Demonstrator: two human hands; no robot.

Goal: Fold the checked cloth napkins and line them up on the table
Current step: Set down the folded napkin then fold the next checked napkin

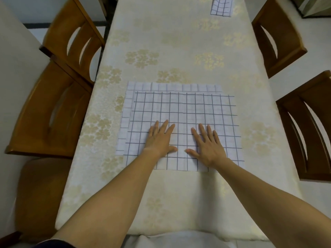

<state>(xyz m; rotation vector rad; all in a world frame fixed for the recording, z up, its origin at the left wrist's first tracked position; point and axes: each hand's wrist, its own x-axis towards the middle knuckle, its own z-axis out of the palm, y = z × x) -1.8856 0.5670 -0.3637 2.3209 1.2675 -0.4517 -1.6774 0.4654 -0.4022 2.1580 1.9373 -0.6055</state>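
A large white napkin with dark checks (184,106) lies spread flat on the table in front of me. It sits on top of another napkin (125,111), whose pale edge shows along the left and far sides. My left hand (159,138) and my right hand (208,144) press flat on the near half of the top napkin, fingers straight and spread, thumbs pointing toward each other. A small folded checked napkin (222,6) lies at the far right end of the table.
The table wears a cream cloth with gold flower prints (179,42). Two wooden chairs (59,90) stand along the left side and two more (279,36) along the right. The table's near edge is just below my forearms.
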